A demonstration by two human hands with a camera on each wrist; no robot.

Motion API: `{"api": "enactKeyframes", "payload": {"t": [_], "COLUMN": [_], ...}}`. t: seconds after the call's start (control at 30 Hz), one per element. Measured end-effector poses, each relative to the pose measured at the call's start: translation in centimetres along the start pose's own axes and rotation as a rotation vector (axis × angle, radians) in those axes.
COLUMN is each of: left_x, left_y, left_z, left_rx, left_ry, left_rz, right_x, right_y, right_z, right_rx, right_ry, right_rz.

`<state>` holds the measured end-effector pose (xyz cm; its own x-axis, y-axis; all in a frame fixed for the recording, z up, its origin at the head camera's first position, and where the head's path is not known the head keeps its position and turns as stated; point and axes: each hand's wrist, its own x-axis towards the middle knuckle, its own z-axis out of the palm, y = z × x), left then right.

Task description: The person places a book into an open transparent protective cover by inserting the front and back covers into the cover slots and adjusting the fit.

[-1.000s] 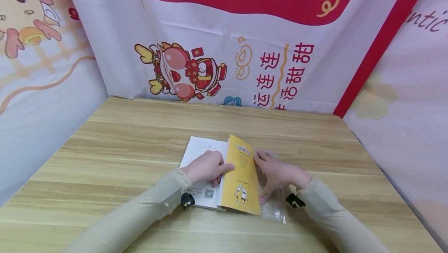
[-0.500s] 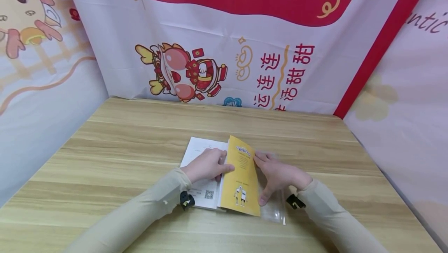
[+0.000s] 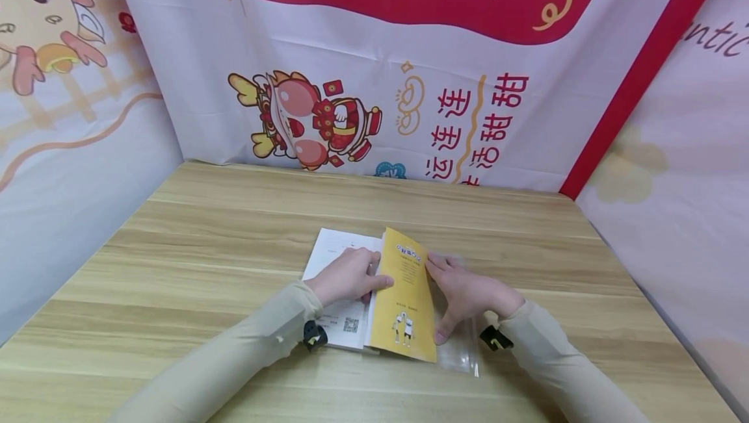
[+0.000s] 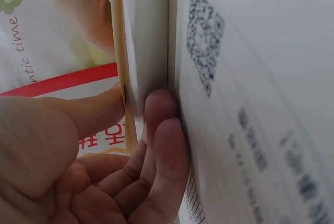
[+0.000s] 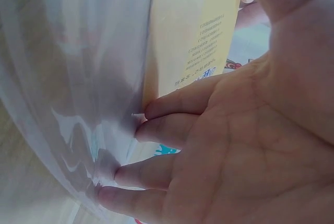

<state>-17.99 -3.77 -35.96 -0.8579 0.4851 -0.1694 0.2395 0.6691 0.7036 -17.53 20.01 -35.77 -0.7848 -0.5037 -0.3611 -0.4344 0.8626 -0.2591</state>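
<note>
A book lies open on the table, its white page (image 3: 336, 335) with a QR code on the left and its yellow cover (image 3: 404, 306) raised on the right. My left hand (image 3: 345, 275) pinches that cover near the spine, the thumb on the yellow face and the fingers curled behind it, as the left wrist view shows. A clear plastic book cover (image 3: 459, 355) extends from under the yellow cover. With fingers spread, my right hand (image 3: 471, 290) touches the plastic, its index fingertip and thumb tip right at the yellow cover's outer edge. The right wrist view shows the plastic (image 5: 83, 78) wrinkled at the fingertips.
The wood-grain table (image 3: 234, 228) reaches back to a printed cloth (image 3: 351, 52) with red lettering and a cartoon dragon. Cloth panels also hang at the left and right sides. A black strap with a small device (image 3: 315, 334) sits on each wrist.
The left fingers have slid behind the yellow cover's edge while the thumb stays on its face. The right hand and the book keep nearly the same place.
</note>
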Motion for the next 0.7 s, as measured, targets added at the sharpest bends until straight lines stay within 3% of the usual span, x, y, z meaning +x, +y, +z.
{"api": "enactKeyframes", "payload": {"t": [0.7], "left_x": [0.11], "left_y": [-0.21], "left_z": [-0.27], "left_rx": [-0.009], "left_ry": [-0.018], "left_rz": [0.011], "right_x": [0.0], "right_y": [-0.22], "right_z": [-0.04], "right_rx": [0.006], "right_ry": [-0.002], "right_rz": [0.007]}}
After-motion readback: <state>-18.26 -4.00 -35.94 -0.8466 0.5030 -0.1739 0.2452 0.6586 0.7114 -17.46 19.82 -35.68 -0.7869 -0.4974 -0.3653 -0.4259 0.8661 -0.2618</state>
